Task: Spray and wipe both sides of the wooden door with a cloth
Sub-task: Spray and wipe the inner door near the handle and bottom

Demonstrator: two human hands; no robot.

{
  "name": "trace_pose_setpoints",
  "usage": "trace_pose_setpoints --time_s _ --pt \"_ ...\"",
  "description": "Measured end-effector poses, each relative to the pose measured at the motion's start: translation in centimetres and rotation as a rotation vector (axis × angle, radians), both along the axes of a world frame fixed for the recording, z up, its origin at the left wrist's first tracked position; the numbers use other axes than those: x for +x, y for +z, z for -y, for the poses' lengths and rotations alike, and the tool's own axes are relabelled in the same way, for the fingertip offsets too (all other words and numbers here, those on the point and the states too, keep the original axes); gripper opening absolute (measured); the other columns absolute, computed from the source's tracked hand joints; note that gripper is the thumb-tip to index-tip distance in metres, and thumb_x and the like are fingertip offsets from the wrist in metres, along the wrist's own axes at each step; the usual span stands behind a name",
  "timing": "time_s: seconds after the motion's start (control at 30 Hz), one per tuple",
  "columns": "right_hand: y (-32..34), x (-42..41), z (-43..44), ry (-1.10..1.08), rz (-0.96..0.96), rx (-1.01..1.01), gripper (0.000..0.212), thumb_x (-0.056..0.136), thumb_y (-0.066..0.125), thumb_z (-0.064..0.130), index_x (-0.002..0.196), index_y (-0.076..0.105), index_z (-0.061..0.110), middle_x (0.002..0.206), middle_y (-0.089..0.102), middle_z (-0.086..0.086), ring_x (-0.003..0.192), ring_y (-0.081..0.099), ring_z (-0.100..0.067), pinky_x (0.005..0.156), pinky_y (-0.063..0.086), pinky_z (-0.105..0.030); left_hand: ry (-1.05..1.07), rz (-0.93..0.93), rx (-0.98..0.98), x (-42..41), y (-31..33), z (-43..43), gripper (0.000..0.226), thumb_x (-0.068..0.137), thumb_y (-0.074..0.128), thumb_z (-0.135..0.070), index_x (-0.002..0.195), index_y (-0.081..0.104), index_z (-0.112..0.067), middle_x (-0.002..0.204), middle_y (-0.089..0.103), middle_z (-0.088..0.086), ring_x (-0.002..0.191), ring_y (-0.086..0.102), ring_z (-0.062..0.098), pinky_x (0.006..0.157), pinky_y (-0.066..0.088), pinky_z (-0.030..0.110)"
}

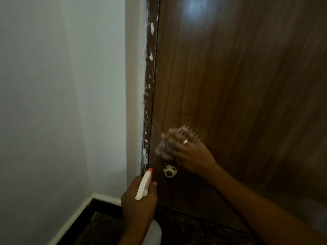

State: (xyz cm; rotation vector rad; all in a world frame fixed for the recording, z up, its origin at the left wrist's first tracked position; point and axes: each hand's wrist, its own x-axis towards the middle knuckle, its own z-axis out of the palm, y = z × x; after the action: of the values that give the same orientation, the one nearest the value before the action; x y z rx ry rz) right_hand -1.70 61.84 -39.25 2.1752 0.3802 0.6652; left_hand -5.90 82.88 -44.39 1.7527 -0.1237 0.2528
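So the wooden door fills the right half of our view, shut against its frame, dark brown with the grain running up and down. Down low on it, close to the frame-side edge, we've got the cloth flat against the wood. It's a pale checked thing, pretty blurred, so we can't make out much more of it.

Our right hand is on top of it. The fingers are spread apart and laid out fairly straight, pressing the cloth onto the door rather than bunching it up. There's a ring on one of them.

Just below the cloth, a little white round fitting with a dark centre sits on the door face.

Lower left of that, our left hand is wrapped around the spray bottle, fingers curled round the neck under the white trigger head. The orange nozzle points up toward the door's edge, near it, but we can't tell if it touches. The bottle's body is mostly hidden by the hand.

The door frame is dark wood with white paint splotches all down it. Left of that is the plain pale wall, with a white baseboard meeting a dark speckled floor. There's a blob of light glare on the door up top.
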Motion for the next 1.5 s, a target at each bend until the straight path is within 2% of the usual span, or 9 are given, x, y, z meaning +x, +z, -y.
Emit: trace_pose_setpoints --time_s 0.17,0.3,0.47,0.7,0.8,0.97,1.1,1.27,1.5 --pt "-0.3 3.6 -5.0 -0.007 0.106 0.275 0.063 0.094 0.052 0.037 0.154 0.031 0.030 0.166 0.011 -0.006 0.152 0.005 -0.035 0.119 -0.010 -0.058 0.014 -0.015 -0.035 0.7 -0.9 -0.8 0.010 0.082 0.070 -0.011 0.091 0.067 -0.016 0.076 0.064 -0.001 0.070 0.058 0.006 0.057 0.044 0.015" --pt "-7.2 3.3 -5.9 -0.068 -0.190 0.140 0.066 0.090 0.060 0.036 0.151 0.036 0.028 0.165 0.015 -0.007 0.152 0.008 -0.033 0.120 -0.004 -0.056 0.042 0.004 -0.035 1.3 -1.1 -1.1 0.012 0.083 0.070 -0.014 0.094 0.065 -0.015 0.079 0.063 -0.002 0.072 0.058 0.006 0.057 0.038 0.011" --pt "-12.2 2.8 -7.0 -0.131 -0.280 0.035 0.074 0.100 0.041 0.047 0.153 0.002 0.014 0.161 -0.008 -0.013 0.152 -0.002 -0.034 0.116 -0.011 -0.051 0.095 0.004 0.016 1.7 -1.8 -1.2 0.023 0.083 0.070 -0.021 0.104 0.065 -0.010 0.087 0.063 0.001 0.076 0.059 0.015 0.075 0.054 0.031" --pt "-18.1 -2.8 -2.1 -0.179 -0.547 -0.106 0.057 0.105 0.038 0.026 0.156 0.016 0.013 0.166 0.009 -0.007 0.153 0.001 -0.025 0.112 -0.024 -0.048 0.081 -0.024 0.012 1.3 -1.3 -0.9 0.029 0.083 0.070 -0.019 0.110 0.061 -0.011 0.091 0.056 -0.002 0.081 0.054 0.016 0.076 0.045 0.026" --pt "-16.8 -4.6 1.6 -0.106 -0.409 -0.179 0.060 0.088 0.051 0.030 0.146 0.042 0.024 0.159 0.033 0.000 0.147 0.030 -0.023 0.123 0.004 -0.052 0.054 0.032 -0.014 1.2 -1.6 -0.7 0.020 0.082 0.071 -0.015 0.101 0.064 -0.015 0.080 0.060 -0.006 0.071 0.059 0.011 0.067 0.048 0.019" --pt "-12.0 -5.4 6.6 0.090 -0.092 -0.190 0.058 0.095 0.030 0.010 0.153 0.031 0.017 0.162 0.026 -0.013 0.147 0.028 -0.034 0.119 0.025 -0.053 0.009 0.032 0.000 0.5 -2.5 1.0 0.017 0.081 0.073 -0.016 0.092 0.061 -0.023 0.073 0.058 -0.013 0.072 0.059 0.007 0.058 0.041 0.014" --pt "-8.1 -6.4 9.0 0.148 -0.046 -0.228 0.054 0.099 0.037 0.015 0.153 0.035 0.018 0.162 0.026 -0.014 0.147 0.029 -0.036 0.117 0.022 -0.052 -0.032 -0.065 0.074 -1.0 -3.4 2.8 0.018 0.080 0.074 -0.018 0.090 0.062 -0.027 0.071 0.049 -0.022 0.075 0.053 0.009 0.060 0.036 0.015" --pt "-5.8 -6.9 8.6 0.120 0.070 -0.064 0.057 0.099 0.040 0.019 0.156 0.030 0.020 0.163 0.022 -0.013 0.149 0.023 -0.036 0.118 0.023 -0.053 -0.072 -0.137 0.140 -2.5 -4.6 3.4 0.030 0.081 0.072 -0.021 0.111 0.069 -0.018 0.095 0.067 -0.004 0.090 0.057 0.014 0.078 0.038 0.020" --pt "-9.6 -2.7 2.7 0.028 0.110 0.161 0.079 0.085 0.061 0.019 0.156 0.027 0.021 0.165 0.016 -0.012 0.152 0.012 -0.036 0.122 0.004 -0.055 -0.139 -0.083 0.112 -3.5 -3.8 3.7 0.032 0.081 0.073 -0.020 0.108 0.064 -0.034 0.073 0.051 -0.023 0.072 0.050 -0.006 0.062 0.031 0.004"
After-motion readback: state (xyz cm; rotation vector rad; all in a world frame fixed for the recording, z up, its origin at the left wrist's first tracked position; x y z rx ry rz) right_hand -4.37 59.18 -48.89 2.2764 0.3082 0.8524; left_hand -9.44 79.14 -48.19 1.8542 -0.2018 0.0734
